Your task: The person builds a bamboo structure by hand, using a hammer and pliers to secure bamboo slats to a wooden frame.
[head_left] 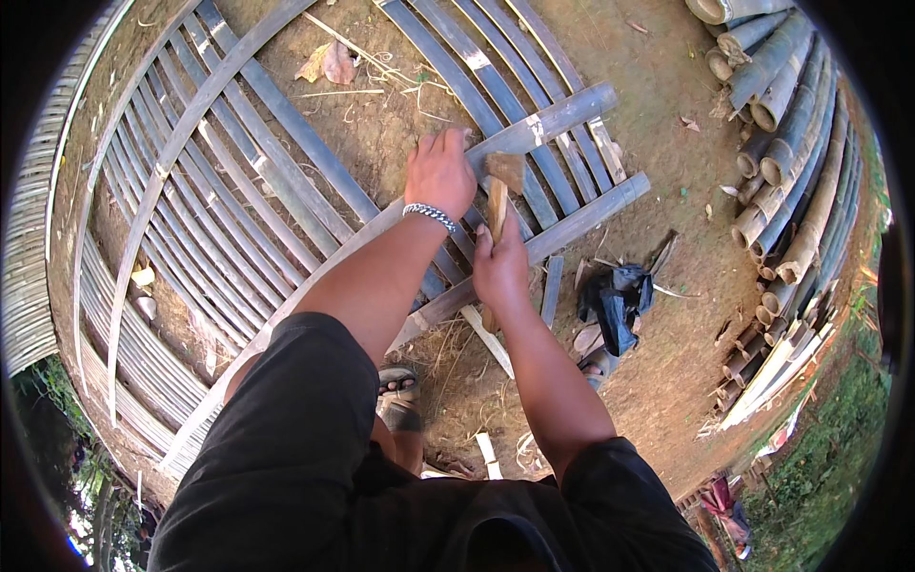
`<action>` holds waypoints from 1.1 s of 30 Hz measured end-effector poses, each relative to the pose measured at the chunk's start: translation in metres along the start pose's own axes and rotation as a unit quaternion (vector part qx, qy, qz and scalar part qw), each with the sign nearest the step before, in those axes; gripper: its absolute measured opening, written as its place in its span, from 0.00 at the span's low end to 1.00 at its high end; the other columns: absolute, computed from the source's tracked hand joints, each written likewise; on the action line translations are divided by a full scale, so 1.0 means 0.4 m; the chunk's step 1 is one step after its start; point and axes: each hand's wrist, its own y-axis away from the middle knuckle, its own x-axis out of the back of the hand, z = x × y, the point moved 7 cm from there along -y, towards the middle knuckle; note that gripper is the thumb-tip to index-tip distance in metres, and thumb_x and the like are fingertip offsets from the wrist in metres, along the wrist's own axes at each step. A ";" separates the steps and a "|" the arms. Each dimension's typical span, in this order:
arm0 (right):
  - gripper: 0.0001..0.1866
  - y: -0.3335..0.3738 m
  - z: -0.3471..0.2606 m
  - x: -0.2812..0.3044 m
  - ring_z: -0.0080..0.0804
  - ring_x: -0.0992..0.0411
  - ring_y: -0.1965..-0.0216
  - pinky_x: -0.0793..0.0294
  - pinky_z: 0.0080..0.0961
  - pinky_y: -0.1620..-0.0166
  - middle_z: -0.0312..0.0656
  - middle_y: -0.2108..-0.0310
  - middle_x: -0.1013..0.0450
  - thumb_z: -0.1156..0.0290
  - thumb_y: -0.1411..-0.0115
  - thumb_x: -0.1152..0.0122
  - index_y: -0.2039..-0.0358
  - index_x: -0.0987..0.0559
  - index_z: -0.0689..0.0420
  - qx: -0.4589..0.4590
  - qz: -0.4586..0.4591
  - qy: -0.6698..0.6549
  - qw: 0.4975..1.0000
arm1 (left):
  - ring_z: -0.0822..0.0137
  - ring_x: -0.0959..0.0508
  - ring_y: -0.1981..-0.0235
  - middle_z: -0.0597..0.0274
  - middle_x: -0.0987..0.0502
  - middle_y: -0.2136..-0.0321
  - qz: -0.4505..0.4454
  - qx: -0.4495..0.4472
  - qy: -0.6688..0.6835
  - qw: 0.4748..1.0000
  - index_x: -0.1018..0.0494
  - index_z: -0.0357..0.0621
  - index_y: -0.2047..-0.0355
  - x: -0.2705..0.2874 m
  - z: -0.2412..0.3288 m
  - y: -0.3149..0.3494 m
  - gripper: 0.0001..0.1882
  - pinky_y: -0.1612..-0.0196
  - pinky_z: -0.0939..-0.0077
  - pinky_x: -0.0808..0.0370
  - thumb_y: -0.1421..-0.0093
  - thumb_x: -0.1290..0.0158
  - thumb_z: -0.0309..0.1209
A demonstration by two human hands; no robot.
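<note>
A bamboo panel of long slats and crosspieces lies on the ground before me. My left hand, with a chain bracelet at its wrist, is closed over the upper bamboo crosspiece, fingers curled past its far edge. Whatever lies under those fingers is hidden. In my right hand is a hammer, gripped by its wooden handle. Its brown, worn head is just right of my left hand, over the crosspiece. The lower bamboo crosspiece passes behind my right hand. Dark bamboo slats run under both crosspieces.
Stacked bamboo poles lie at the right. A crumpled black plastic bag is beside my foot, right of the panel. Loose bamboo offcuts and dry leaves are scattered on bare soil. More slats spread to the left.
</note>
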 end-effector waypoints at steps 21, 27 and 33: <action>0.29 0.049 0.053 0.053 0.69 0.26 0.57 0.26 0.52 0.54 0.64 0.58 0.24 0.69 0.33 0.49 0.34 0.41 0.57 0.021 0.053 0.014 0.998 | 0.49 0.19 0.60 0.57 0.17 0.61 0.012 -0.013 0.053 0.998 0.31 0.44 0.47 0.005 -0.001 0.013 0.21 0.54 0.55 0.24 0.42 0.52 0.24; 0.29 0.050 -0.019 0.062 0.67 0.25 0.59 0.27 0.52 0.55 0.63 0.59 0.25 0.70 0.33 0.49 0.34 0.44 0.59 0.120 0.074 -0.053 0.989 | 0.49 0.20 0.60 0.54 0.18 0.62 0.012 -0.017 0.052 0.998 0.32 0.46 0.47 0.006 -0.005 0.017 0.21 0.54 0.55 0.24 0.43 0.52 0.24; 0.28 0.011 0.038 0.000 0.69 0.28 0.52 0.29 0.54 0.53 0.68 0.51 0.29 0.74 0.34 0.50 0.35 0.42 0.63 -0.004 -0.027 0.044 0.999 | 0.48 0.21 0.59 0.46 0.20 0.64 0.000 -0.015 0.065 0.998 0.33 0.48 0.46 0.003 0.001 0.016 0.23 0.51 0.53 0.26 0.44 0.51 0.26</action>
